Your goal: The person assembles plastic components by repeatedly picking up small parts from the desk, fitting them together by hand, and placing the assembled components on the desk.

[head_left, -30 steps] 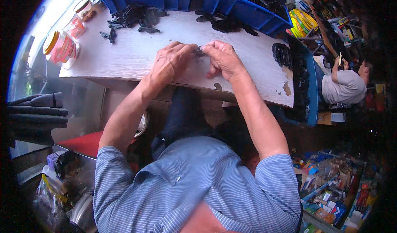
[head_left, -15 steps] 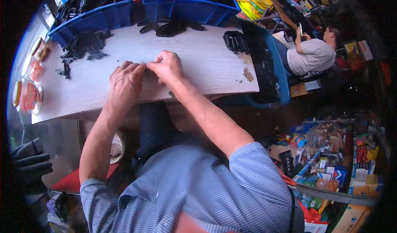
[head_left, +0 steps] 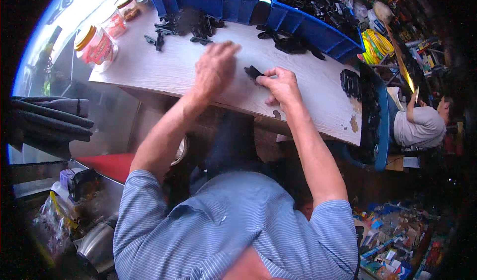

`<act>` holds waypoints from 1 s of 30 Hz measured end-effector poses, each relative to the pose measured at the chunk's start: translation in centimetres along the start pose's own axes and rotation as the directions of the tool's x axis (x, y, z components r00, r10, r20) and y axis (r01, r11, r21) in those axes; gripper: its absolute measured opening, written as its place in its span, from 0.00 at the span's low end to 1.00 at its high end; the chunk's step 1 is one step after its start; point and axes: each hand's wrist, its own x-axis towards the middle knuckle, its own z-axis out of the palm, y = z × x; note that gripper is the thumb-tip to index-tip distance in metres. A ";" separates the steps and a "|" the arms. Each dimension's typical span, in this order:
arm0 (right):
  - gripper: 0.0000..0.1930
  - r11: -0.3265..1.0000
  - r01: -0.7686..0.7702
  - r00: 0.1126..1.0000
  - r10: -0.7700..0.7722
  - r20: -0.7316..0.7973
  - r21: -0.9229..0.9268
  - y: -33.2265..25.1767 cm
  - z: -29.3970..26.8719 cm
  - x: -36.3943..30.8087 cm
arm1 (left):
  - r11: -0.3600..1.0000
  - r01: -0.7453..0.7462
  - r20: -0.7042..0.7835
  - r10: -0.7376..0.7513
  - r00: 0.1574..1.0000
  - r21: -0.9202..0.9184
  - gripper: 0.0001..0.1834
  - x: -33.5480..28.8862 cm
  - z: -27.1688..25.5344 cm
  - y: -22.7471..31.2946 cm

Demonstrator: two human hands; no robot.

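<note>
A small flat black plastic piece is pinched between the thumb and fingers of my right hand, over the middle of the white table. My left hand is apart from it, to the left, with its fingers smeared by motion; whether anything is in them cannot be made out. Just beyond my left hand lies a loose pile of black plastic parts, with a few strays at its near left side. More flat black parts lie farther off, by the bins.
Two blue bins full of black parts line the table's far edge. Lidded jars stand at the left. A bundle of black parts sits near the table's right end. Beyond it, a person in a light shirt sits by a blue tub.
My hands were together over the table; now they are apart, the left lifted away and blurred. The black piece now shows in my right hand. The whole view has swung left.
</note>
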 end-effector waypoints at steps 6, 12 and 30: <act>0.14 0.947 -0.105 0.987 0.137 -0.088 0.302 1.9 -4.6 0.0 | 0.938 0.063 0.168 -0.127 0.978 0.341 0.24 1.1 -2.8 -6.8; 0.13 0.870 -0.030 0.814 0.307 -0.493 0.493 6.0 -13.9 1.7 | 0.960 -0.102 0.304 0.019 0.952 0.260 0.25 0.2 -2.6 -5.7; 0.26 0.993 -0.047 0.827 0.102 -0.552 0.112 2.6 -12.9 8.8 | 0.992 -0.099 0.205 0.081 0.975 0.078 0.14 0.1 1.1 0.6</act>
